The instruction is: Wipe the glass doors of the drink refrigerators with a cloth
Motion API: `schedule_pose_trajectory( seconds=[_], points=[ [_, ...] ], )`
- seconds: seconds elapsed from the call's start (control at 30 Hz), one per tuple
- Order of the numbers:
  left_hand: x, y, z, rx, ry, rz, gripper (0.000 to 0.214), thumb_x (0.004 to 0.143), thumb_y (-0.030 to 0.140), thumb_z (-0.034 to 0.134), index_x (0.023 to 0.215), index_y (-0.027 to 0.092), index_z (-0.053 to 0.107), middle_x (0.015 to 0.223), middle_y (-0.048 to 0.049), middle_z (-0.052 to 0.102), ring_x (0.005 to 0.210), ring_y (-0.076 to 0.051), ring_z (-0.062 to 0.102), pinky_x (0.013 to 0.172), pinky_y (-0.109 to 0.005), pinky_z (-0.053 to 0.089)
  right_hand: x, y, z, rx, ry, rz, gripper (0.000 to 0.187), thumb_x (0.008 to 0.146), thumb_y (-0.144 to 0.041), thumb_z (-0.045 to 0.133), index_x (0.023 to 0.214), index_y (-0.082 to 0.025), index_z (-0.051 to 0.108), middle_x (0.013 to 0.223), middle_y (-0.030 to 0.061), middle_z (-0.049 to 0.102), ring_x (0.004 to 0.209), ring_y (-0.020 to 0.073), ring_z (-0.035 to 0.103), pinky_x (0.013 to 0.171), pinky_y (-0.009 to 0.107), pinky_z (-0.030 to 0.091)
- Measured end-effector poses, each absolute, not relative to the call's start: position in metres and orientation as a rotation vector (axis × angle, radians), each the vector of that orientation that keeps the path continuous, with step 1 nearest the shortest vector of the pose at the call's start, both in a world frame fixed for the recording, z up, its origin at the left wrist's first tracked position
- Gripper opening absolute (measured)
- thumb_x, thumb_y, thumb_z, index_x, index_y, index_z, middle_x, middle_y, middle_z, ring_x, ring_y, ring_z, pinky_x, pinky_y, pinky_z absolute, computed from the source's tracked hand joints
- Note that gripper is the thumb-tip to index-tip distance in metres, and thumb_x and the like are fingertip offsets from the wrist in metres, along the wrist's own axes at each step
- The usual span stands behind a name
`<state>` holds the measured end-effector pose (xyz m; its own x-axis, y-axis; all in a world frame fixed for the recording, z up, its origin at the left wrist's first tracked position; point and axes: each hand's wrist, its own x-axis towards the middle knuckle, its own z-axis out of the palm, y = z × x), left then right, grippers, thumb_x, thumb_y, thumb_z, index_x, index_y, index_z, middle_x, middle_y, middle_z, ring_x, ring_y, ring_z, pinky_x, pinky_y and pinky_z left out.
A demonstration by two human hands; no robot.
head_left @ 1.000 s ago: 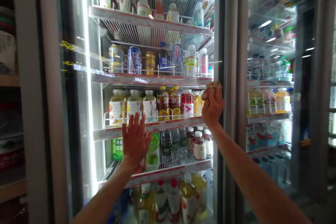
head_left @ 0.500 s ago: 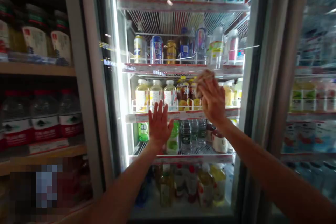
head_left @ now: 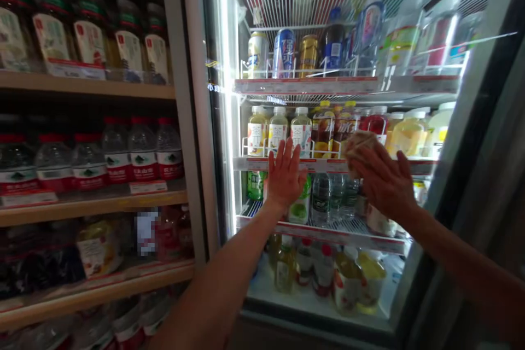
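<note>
My left hand (head_left: 284, 178) lies flat with fingers spread against the glass door (head_left: 266, 262) of a lit drinks cooler, holding nothing. Under my right hand (head_left: 388, 183) a crumpled brownish cloth (head_left: 361, 147) is pressed to the same glass, my fingers laid over it. Behind the glass, tea bottles (head_left: 301, 130) stand in a row above my left hand. Clear water bottles (head_left: 321, 197) show on the shelf between my hands. Part of the shelf's right side is hidden by my right hand and the cloth.
Left of the cooler, open wooden shelves (head_left: 82, 85) hold dark-capped bottles (head_left: 51, 33) and red-capped water bottles (head_left: 118, 147). A metal post (head_left: 191, 93) separates them from the cooler. The dark door frame (head_left: 463, 175) runs down the right side.
The view has turned left, bringing more of the wooden shelves in. My right hand has slid the cloth lower on the glass. My left hand stays flat in about the same place.
</note>
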<state>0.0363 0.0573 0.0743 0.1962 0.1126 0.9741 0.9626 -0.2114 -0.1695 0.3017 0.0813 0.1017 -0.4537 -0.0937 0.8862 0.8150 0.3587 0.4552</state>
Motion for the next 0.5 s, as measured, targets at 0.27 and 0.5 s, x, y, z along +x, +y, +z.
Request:
schedule_pose_trajectory(
  seconds=[0.27,0.5],
  points=[
    [0.036,0.047,0.06,-1.599,-1.136,-1.072,0.06,0.09,0.031,0.038,0.144,0.012,0.019,0.152,-0.0116,0.022,0.142,-0.02,-0.003,0.116,-0.047,0.006,0.336,0.086,0.066,-0.878,-1.445,-1.036,0.045,0.086,-0.028,0.039,0.126,-0.02,0.057,0.145,0.0112,0.039,0.137,0.0296,0.03,0.106,0.049,0.028],
    [0.036,0.034,0.009,-1.687,-1.109,-1.08,0.071,0.086,0.028,0.048,0.146,0.018,0.011,0.151,-0.0116,0.02,0.142,-0.023,0.007,0.116,-0.047,0.01,0.328,0.072,0.049,-1.054,-1.276,-0.913,0.048,0.087,-0.019,0.037,0.134,-0.02,0.046,0.148,0.012,0.034,0.137,0.0308,0.028,0.104,0.057,0.03]
  ],
)
